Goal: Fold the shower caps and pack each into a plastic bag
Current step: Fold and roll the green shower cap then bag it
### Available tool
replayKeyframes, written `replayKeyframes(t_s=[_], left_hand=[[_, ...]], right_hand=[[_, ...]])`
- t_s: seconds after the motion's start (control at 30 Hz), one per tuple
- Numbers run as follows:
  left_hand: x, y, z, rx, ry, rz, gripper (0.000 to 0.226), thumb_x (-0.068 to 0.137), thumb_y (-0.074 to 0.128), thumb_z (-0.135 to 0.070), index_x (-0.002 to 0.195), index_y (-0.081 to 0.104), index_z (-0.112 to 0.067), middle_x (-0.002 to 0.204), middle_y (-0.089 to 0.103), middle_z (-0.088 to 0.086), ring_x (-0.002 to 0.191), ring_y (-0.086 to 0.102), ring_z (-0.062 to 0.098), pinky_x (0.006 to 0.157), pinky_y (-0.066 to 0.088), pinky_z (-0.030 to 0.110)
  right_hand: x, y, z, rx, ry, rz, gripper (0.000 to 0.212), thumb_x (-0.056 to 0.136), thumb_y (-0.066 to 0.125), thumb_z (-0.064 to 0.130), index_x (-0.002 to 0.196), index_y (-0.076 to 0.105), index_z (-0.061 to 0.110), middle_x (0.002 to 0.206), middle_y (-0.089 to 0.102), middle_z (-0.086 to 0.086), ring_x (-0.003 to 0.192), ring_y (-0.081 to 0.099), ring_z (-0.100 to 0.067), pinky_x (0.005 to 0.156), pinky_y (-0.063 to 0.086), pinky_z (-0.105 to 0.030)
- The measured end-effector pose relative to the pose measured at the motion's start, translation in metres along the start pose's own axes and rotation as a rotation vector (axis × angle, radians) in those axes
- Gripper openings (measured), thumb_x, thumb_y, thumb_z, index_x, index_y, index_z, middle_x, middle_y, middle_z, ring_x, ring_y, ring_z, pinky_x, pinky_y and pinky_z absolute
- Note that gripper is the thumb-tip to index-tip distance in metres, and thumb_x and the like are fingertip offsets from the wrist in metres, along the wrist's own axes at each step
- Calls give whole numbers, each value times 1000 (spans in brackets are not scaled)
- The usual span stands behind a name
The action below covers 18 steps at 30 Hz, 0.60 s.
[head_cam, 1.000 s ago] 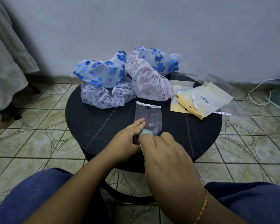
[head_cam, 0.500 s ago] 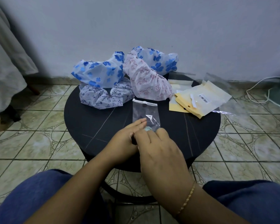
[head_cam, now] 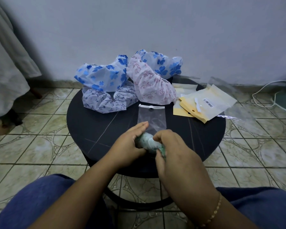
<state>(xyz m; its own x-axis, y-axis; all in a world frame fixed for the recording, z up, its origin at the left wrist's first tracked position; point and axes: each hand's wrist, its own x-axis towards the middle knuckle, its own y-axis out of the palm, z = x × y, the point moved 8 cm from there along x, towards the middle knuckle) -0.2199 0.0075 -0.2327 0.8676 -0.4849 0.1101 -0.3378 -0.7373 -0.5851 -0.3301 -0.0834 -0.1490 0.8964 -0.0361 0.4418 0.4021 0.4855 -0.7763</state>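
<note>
Together, both hands, left (head_cam: 128, 144) and right (head_cam: 173, 151), grip a rolled green shower cap (head_cam: 148, 142) beside a clear plastic bag (head_cam: 151, 119) on the table (head_cam: 92, 129).

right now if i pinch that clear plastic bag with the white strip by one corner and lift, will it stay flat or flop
The clear plastic bag with the white strip would probably flop: it looks like thin film, already creased near the hands. It likely weighs almost nothing, so it may slide on the smooth dark round table. The stiffer white strip should hold its shape best.

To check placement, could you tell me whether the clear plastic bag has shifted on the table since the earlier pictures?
No. The clear plastic bag has its white strip still lying just in front of the pink shower cap, as before.
</note>
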Motion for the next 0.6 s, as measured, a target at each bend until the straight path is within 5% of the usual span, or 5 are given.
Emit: replayKeyframes(t_s=[0.1, 0.27, 0.37, 0.47, 0.6], left_hand=[[0, 0, -2, -8, 4, -1, 74, 76, 70, 0, 141, 40, -19, 149, 35, -10, 125, 38, -10, 101, 27, 2], [1, 4, -3, -104, -7, 12, 70, 76, 71, 5, 138, 44, -13, 143, 38, -7, 76, 49, -28, 75, 37, -2], [1, 6, -6, -90, 10, 10, 69, 76, 70, 7, 137, 44, -12, 140, 39, -7, 78, 46, -31, 75, 34, -4], [1, 5, -7, -58, 28, -20, 65, 78, 68, 4, 137, 45, -12, 137, 39, -8, 98, 37, -33, 80, 29, -6], [3, 1, -2, -1, 12, -34, 62, 83, 65, -9, 140, 41, -16, 144, 38, -7, 124, 31, -9, 91, 18, -8]], right_hand=[[3, -5, 3, -143, -47, -75, 32, 72, 67, 6, 92, 49, 23, 75, 54, 5, 45, 47, -10, 34, 34, -22], [6, -10, 16, -306, -186, -177, 21, 74, 43, 10, 85, 60, 18, 67, 51, 5, 52, 42, -9, 53, 20, -18], [8, 4, 15, -314, -243, -147, 16, 76, 54, 7, 87, 60, 16, 68, 53, 3, 57, 49, -14, 52, 31, -24], [13, 14, 15, -359, -277, -132, 24, 81, 40, 11, 90, 62, 17, 70, 57, 2, 63, 53, -18, 56, 37, -30], [18, 29, 13, -369, -280, -31, 36, 80, 36, 14, 102, 64, 15, 75, 61, 3, 69, 55, -20, 58, 38, -31]])
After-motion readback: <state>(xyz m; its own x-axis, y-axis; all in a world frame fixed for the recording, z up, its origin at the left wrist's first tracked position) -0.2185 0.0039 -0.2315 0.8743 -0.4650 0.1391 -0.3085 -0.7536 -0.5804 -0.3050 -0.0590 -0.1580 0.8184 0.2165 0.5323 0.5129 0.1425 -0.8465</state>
